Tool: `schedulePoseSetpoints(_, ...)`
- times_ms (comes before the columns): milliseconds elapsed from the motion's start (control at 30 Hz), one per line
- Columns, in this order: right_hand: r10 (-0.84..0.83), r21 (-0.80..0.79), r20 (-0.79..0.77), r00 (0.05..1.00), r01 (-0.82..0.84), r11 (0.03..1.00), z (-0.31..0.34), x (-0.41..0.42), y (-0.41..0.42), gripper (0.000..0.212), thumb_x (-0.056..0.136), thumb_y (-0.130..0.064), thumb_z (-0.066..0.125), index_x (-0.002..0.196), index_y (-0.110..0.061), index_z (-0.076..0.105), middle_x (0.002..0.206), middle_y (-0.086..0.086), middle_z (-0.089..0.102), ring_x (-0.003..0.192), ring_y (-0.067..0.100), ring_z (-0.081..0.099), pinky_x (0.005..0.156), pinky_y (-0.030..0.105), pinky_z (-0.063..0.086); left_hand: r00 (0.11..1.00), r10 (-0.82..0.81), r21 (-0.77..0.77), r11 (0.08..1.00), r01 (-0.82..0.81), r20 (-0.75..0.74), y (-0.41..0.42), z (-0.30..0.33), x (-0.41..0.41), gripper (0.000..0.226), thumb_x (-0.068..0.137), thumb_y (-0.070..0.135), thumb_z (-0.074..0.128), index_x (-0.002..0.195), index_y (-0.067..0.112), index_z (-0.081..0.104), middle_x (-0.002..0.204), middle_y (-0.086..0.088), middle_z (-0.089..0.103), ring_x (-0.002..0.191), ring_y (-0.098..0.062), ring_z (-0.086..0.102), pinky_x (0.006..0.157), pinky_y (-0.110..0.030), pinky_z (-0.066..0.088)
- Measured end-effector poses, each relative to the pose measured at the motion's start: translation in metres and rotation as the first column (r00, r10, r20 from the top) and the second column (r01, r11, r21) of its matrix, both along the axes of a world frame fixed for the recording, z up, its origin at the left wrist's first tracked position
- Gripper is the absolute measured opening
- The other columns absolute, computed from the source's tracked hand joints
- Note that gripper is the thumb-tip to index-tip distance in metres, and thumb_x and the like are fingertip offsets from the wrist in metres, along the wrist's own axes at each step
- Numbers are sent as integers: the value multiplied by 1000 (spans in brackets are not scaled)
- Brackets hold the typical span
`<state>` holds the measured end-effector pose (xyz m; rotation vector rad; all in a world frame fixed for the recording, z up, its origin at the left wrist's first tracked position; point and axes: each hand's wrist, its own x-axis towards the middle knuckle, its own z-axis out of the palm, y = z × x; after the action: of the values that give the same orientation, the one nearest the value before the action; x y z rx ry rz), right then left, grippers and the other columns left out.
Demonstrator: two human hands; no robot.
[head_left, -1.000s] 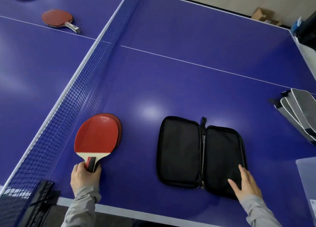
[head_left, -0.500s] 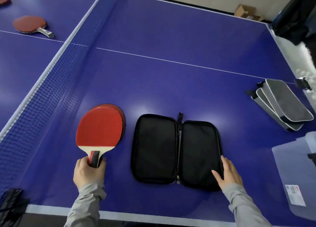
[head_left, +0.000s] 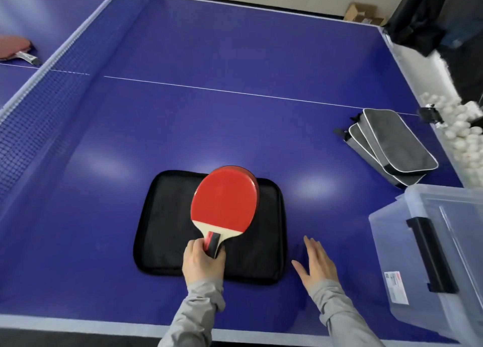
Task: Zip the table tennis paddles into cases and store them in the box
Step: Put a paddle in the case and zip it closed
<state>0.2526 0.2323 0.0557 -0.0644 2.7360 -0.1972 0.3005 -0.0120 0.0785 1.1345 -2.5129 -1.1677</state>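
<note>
Left hand (head_left: pixel 203 261) first: we see it wrapped round the short handle of the paddles (head_left: pixel 225 197), a stacked pair with the red rubber of the top one facing up and a second dark red edge peeking out on its far right side. We hold them above the middle of the open case (head_left: pixel 167 224), which lies spread flat and black on the worktop (head_left: pixel 235 127); whether the blades touch the lining we cannot tell. Our worry is the stack: gripped only at the handle, the lower paddle could slide out of line, land across the spine or the zip edge, and jam the closing. Further right, our right hand (head_left: pixel 315 264) rests flat on the worktop with fingers straight, just beside the case's right edge and holding nothing, so the case is free to skid if we push the paddles in sideways. Right again, two grey closed cases (head_left: pixel 392 144) lie stacked near the far right, and the clear box (head_left: pixel 428 258) sits at the near right corner, partly overhanging; a careless reach could nudge it off.
</note>
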Motion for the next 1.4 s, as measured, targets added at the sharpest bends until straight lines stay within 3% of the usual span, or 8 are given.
schedulePoseSetpoints(400,87,-56,20,996,-86,995,-13,0,23,70,93,-52,36,148,-22,4,157,-2,10,146,15,5,114,32,24,989,80,52,995,-87,126,75,-22,-7,28,71,22,77,80,2,60,86,-7,56,84,-31,57,66,-30,35)
schedulePoseSetpoints(567,99,-68,1,995,-98,993,-15,-9,16,69,93,-51,37,148,-22,6,157,-1,11,146,16,5,114,32,25,989,88,56,994,-95,121,81,-28,-18,28,72,22,76,81,1,59,87,-9,56,86,-30,55,70,-35,42)
schedulePoseSetpoints(1000,41,-102,0,999,-40,994,-22,-6,8,68,93,-46,42,148,-20,12,156,1,16,146,17,7,111,32,25,993,38,145,988,-54,108,85,-42,-17,39,67,19,81,90,-3,57,91,-15,55,90,-33,51,82,-35,37)
schedulePoseSetpoints(1200,18,-99,-11,1000,-19,995,-23,-4,5,67,93,-46,43,147,-19,16,156,3,17,146,18,7,112,33,26,993,-110,260,961,96,39,74,-35,0,58,67,25,82,115,4,56,108,-4,50,101,-23,52,94,-36,44)
schedulePoseSetpoints(1400,10,-85,-10,1000,-11,996,-23,3,-1,64,93,-49,41,147,-23,17,156,2,15,146,19,5,114,34,23,940,-338,207,918,338,-39,63,-32,32,78,66,14,83,134,10,46,113,8,43,106,-11,47,91,-19,37)
